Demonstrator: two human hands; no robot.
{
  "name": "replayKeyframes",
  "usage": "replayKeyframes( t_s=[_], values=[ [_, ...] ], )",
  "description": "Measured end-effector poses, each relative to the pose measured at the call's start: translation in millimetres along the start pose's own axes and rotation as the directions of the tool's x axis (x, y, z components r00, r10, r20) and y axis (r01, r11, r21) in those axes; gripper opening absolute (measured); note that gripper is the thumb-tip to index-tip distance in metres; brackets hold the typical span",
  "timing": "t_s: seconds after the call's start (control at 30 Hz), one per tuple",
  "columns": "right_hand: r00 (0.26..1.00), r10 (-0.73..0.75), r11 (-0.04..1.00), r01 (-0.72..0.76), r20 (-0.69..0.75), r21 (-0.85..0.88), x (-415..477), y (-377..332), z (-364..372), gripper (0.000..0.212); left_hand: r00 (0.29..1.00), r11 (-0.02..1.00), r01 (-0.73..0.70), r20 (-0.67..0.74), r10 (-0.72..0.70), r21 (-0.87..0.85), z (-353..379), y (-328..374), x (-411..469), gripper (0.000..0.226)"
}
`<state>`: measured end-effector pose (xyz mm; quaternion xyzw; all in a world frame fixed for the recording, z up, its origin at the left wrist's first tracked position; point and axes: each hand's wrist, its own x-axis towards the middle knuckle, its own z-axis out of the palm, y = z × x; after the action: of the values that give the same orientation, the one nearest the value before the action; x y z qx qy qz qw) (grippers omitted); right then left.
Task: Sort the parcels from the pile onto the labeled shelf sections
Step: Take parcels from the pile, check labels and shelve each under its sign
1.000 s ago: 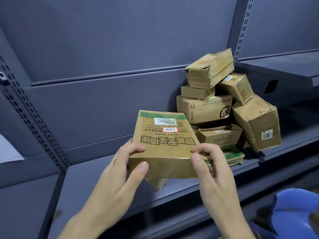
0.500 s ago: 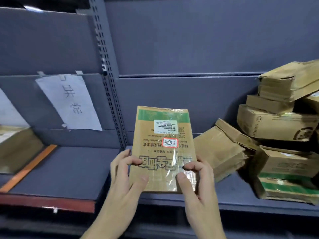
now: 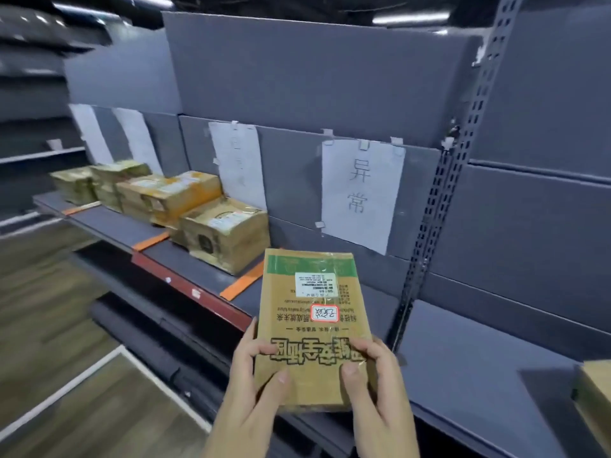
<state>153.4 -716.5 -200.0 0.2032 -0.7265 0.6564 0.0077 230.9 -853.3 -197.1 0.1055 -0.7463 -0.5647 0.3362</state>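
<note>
The grey shelf (image 3: 463,342) runs below the paper sign (image 3: 362,193), which is taped to the back panel and bears two handwritten characters. Left of the sign, a row of brown boxes (image 3: 228,233) sits on the shelf. Below the sign, the flat brown parcel (image 3: 310,325) is held over the shelf's front edge, its green band toward the sign and its print upside down. The left grip (image 3: 254,375) clasps the parcel's near left edge, thumb on top. The right grip (image 3: 373,381) clasps the near right edge likewise. An orange tape strip (image 3: 241,284) lies on the shelf, lower left of the sign. A white label (image 3: 315,284) and a smaller red-bordered sticker (image 3: 325,313) sit on the parcel's half nearer the sign.
</note>
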Motion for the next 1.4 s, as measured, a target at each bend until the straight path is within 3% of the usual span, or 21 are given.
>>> replayKeyframes(
  t_s=[0.17,0.3,0.43,0.57,0.77,0.93,1.0,1.07,1.17,1.3,1.4],
  values=[
    [0.983,0.03,0.999,-0.026,0.182,-0.023,9,-10,89,0.036,0.99,0.997,0.061,-0.132,-0.056,0.037,-83,-23,16,0.025],
    [0.963,-0.001,0.999,0.014,0.268,-0.047,24,-12,146,0.023,0.969,0.989,0.144,-0.209,-0.135,0.028,-129,-43,31,0.019],
    [0.947,0.003,0.997,0.019,0.321,-0.068,47,-10,198,0.028,0.951,0.987,0.159,-0.274,-0.146,0.026,-165,-67,55,0.024],
    [0.92,0.015,0.999,0.004,0.391,-0.049,80,-3,256,0.021,0.937,0.982,0.183,-0.309,-0.163,0.037,-206,-93,93,0.024],
    [0.913,-0.004,0.999,0.022,0.407,-0.04,142,4,343,0.028,0.926,0.977,0.211,-0.322,-0.195,0.015,-258,-129,169,0.016],
    [0.896,-0.012,0.999,0.026,0.445,-0.027,193,2,399,0.017,0.928,0.975,0.217,-0.319,-0.193,0.042,-294,-143,232,0.02],
    [0.886,-0.015,0.999,0.033,0.463,-0.03,208,-1,418,0.02,0.925,0.974,0.219,-0.329,-0.19,0.053,-307,-148,250,0.027],
    [0.887,-0.002,0.999,0.017,0.462,-0.028,222,-2,438,0.022,0.923,0.974,0.225,-0.327,-0.202,0.034,-318,-155,268,0.02],
    [0.887,-0.005,0.998,0.032,0.462,-0.051,245,2,464,0.018,0.929,0.973,0.223,-0.313,-0.196,0.053,-335,-174,295,0.037],
    [0.913,-0.015,0.997,0.044,0.409,-0.062,276,-4,501,0.018,0.948,0.973,0.218,-0.254,-0.193,0.072,-363,-187,348,0.041],
    [0.95,-0.014,0.996,0.04,0.311,-0.079,302,-7,533,0.018,0.97,0.982,0.19,-0.158,-0.186,0.009,-388,-203,401,0.027]
  ],
)
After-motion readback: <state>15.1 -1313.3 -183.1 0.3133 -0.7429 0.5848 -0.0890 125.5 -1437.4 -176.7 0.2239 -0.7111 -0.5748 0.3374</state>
